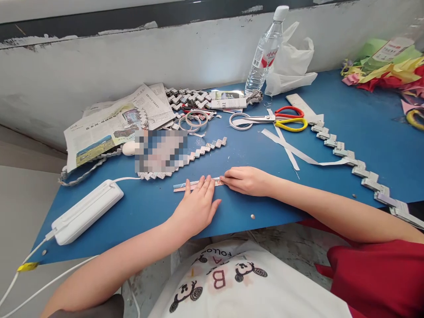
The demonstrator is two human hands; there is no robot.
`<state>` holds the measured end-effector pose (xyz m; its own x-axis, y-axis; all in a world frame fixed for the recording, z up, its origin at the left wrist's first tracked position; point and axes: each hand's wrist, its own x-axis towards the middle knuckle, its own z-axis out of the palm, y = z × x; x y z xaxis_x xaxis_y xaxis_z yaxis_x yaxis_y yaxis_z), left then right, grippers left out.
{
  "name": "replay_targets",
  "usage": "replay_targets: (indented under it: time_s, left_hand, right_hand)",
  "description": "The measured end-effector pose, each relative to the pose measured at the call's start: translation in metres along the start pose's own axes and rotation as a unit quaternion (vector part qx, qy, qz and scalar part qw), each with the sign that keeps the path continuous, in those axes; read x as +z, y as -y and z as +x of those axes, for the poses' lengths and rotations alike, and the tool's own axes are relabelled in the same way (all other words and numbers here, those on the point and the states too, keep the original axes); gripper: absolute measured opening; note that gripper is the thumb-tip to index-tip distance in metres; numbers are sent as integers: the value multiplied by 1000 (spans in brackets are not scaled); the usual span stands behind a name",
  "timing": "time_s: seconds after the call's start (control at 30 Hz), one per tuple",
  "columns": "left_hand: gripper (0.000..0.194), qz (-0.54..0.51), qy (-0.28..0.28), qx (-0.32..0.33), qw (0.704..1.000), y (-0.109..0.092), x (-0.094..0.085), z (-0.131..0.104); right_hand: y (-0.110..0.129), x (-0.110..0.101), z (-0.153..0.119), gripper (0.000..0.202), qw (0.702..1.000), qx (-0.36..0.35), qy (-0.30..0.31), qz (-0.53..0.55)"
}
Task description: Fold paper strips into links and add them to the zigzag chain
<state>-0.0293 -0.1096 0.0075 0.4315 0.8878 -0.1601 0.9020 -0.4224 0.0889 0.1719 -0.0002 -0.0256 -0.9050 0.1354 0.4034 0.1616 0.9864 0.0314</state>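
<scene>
A narrow folded paper strip (pixel 179 187) lies flat on the blue table, near its front edge. My left hand (pixel 198 205) rests on it with fingers spread and pressing its middle. At the strip's right end my right hand (pixel 245 180) pinches the paper between thumb and fingers. Behind my hands a zigzag folded-paper chain (pixel 202 151) slants up to the right. A longer zigzag chain (pixel 361 170) runs down the right side, with a white strip (pixel 303 155) leading to it. Scissors (pixel 274 119) with red and yellow handles lie behind my right hand.
A white power strip (pixel 88 212) with cables lies at the left. Newspapers (pixel 106 128), tape rings (pixel 197 120) and woven paper sit at the back left. A water bottle (pixel 265 57) and plastic bag (pixel 293 57) stand by the wall; colourful paper (pixel 391 73) is far right.
</scene>
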Motion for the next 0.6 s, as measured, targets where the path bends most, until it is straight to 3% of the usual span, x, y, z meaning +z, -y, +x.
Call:
replay_targets:
  time_s: [0.1, 0.23, 0.33, 0.6]
  left_hand:
    - [46, -10, -18, -10, 1000, 5, -1, 2]
    - [38, -30, -45, -69, 996, 13, -5, 8]
    - [28, -14, -35, -79, 996, 19, -10, 16]
    - [21, 70, -48, 21, 996, 27, -14, 29]
  right_hand:
    - [-3, 1, -2, 30, 990, 61, -48, 118]
    - [-4, 1, -2, 24, 968, 139, -48, 202]
    - [-4, -1, 0, 23, 969, 151, -29, 194]
    - [-10, -9, 12, 28, 988, 99, 61, 99]
